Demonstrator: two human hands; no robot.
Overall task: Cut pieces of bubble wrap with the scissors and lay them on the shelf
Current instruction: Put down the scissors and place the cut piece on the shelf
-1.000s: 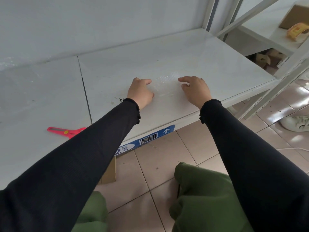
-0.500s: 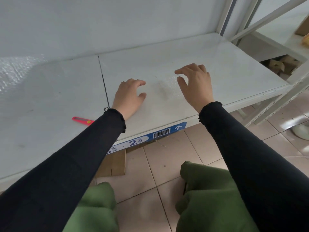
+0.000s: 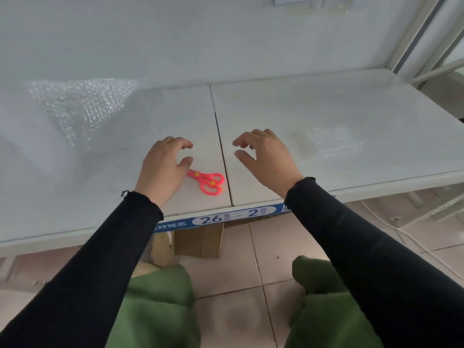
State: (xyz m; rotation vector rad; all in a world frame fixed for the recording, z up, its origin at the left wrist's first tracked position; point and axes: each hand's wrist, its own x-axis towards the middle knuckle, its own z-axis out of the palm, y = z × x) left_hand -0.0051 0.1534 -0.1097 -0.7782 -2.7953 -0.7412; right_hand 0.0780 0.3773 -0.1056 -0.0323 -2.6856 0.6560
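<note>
Both hands have come off the small cut piece of clear bubble wrap (image 3: 329,143) that they were pressing flat half a second ago, and have swung leftward along the white metal shelf (image 3: 326,101). That piece now lies alone on the right-hand panel, flat, well to the right of the right hand (image 3: 266,159). One piece looks laid, so the next cut is probably about to start.

The left hand (image 3: 162,167) hovers with its fingers (image 3: 184,144) loosely curled and released, holding nothing, its thumb just beside the blade end of the small pink plastic scissors (image 3: 208,182). The scissors lie flat near the front edge of the left panel, handles pointing toward the seam between panels. The right hand is likewise empty, fingers half bent, poised above the seam.

The large sheet of clear bubble wrap (image 3: 82,109) lies at the far left, rising against the back wall.

The shelf surface is pale and smooth, split by a dark seam, with a blue label strip (image 3: 233,217) reading 26 - 2 on its front edge. Below are beige floor tiles (image 3: 241,277) and a brown cardboard box (image 3: 200,239).
</note>
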